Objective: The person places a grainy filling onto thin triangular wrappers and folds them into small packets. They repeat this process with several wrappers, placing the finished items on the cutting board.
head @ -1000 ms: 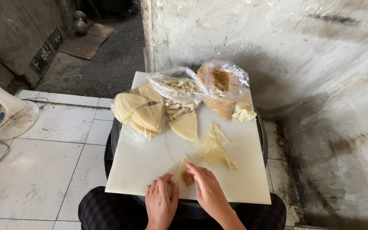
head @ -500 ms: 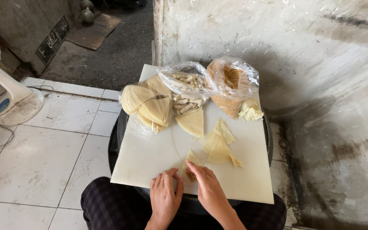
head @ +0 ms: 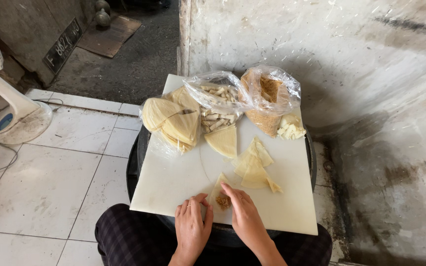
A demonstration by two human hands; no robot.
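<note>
A pale triangular pastry wrapper (head: 219, 189) with a spoonful of brown filling (head: 223, 202) lies at the near edge of a white cutting board (head: 173, 182). My left hand (head: 192, 227) rests just left of it, fingers curled toward the wrapper. My right hand (head: 242, 212) lies on its right side, fingertips touching the wrapper near the filling. Neither hand lifts anything. More cut wrapper triangles (head: 253, 165) lie in the middle of the board.
At the board's far end stand a bag of stacked wrappers (head: 169, 120), a bag of pale sticks (head: 216, 106), a bag of brown crumbly filling (head: 268, 101) and white chunks (head: 290, 128). A white fan base (head: 18, 120) stands on the tiled floor at left; a stained wall at right.
The view has shifted slightly closer. Both hands have stayed at the wrapper with the filling, fingers shifting a little around it.
</note>
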